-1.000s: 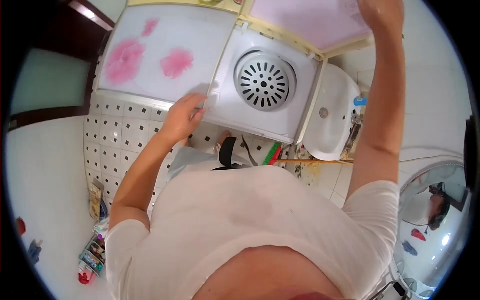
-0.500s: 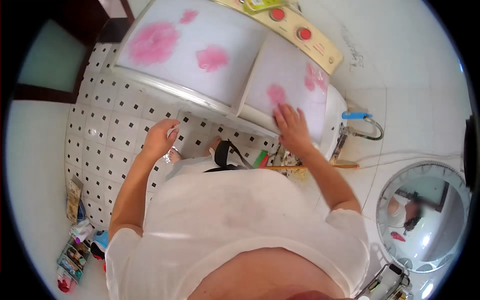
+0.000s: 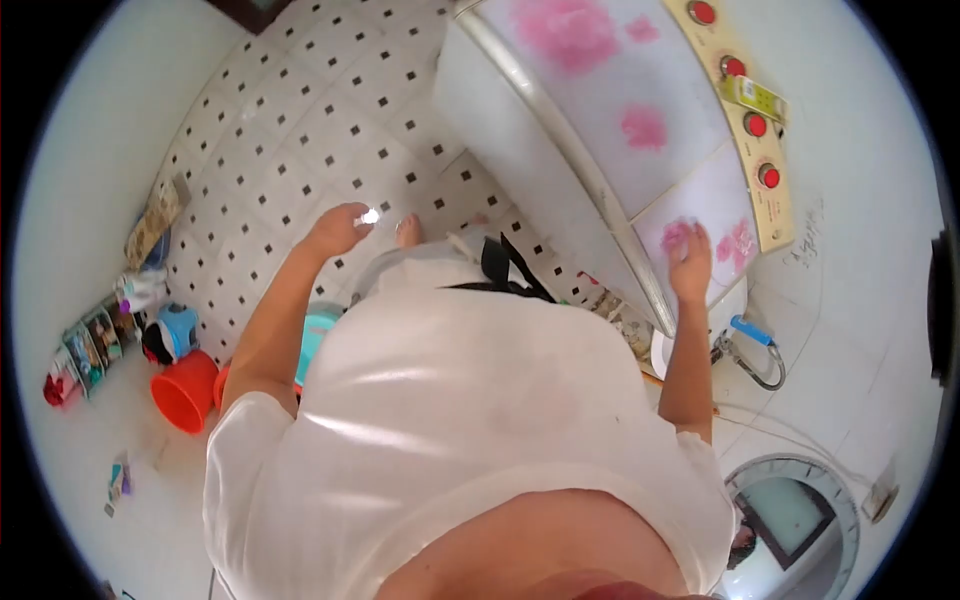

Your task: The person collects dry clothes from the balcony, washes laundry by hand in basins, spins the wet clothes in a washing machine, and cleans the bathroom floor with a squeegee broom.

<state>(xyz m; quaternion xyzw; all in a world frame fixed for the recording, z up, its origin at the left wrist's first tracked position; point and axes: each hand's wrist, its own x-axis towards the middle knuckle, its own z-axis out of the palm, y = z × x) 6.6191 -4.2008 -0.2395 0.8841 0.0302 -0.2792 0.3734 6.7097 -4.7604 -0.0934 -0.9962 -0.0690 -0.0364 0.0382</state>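
My right hand (image 3: 690, 262) rests over the smaller lid (image 3: 655, 215) of a twin-tub washing machine, beside its pink flower print. Its fingers are stretched out and slightly bent, and it grips nothing that I can see. My left hand (image 3: 340, 230) hangs over the tiled floor, left of the machine, with thumb and fingers drawn together. A bright white patch (image 3: 370, 215) shows at its fingertips; whether it is a held item or glare I cannot tell. The larger lid (image 3: 590, 85) is closed and also carries pink flowers.
Red knobs (image 3: 755, 125) line the gold control panel, where a yellow-green packet (image 3: 757, 98) lies. A blue-handled hose (image 3: 752, 330) hangs beside the machine. A round mirror (image 3: 850, 510) is at lower right. A red bucket (image 3: 185, 392) and a small rack (image 3: 90, 350) stand at left.
The view has turned, so the machine now lies further right and the red bucket shows at left. My right hand stays on the smaller lid, its fingers closer together.
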